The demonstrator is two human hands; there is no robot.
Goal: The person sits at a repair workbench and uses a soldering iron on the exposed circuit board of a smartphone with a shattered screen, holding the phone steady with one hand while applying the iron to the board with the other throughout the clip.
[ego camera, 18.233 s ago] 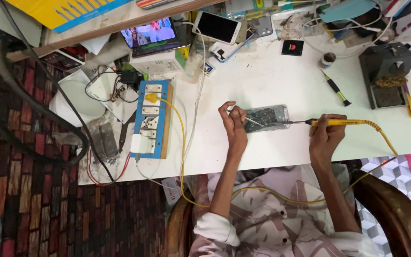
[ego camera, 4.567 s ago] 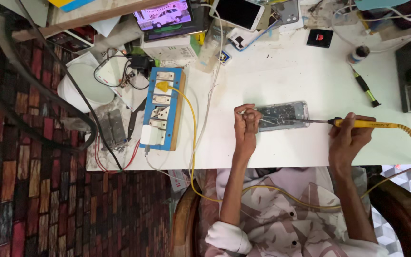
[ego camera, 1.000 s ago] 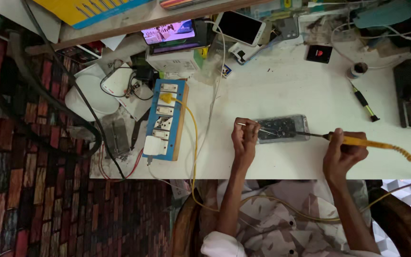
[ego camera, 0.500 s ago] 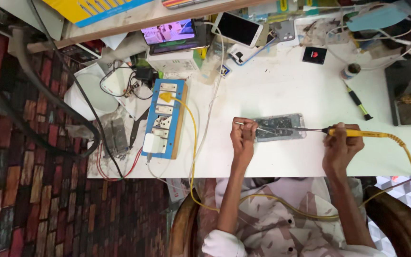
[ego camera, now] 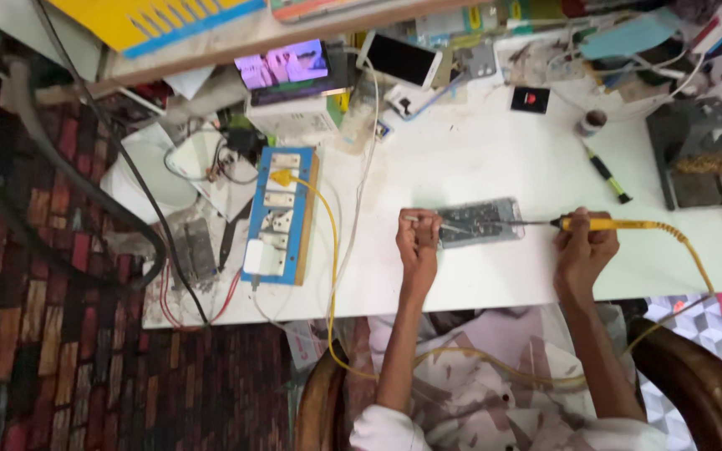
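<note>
**Opened phone under the iron, near edge of the bench**

The opened phone (ego camera: 480,222) lies flat near the near edge of the white bench (ego camera: 461,159). It looks light, stiff and fragile; best held by its edges. The left hand (ego camera: 419,238) pinches a thin wire at the phone's left end. The right hand (ego camera: 582,246) is closed round the yellow soldering iron (ego camera: 603,224), tip on the phone.

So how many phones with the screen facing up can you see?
2: a lit phone propped at the table's back left, and a dark-screened phone right of it. Clutter may hide more.
</note>
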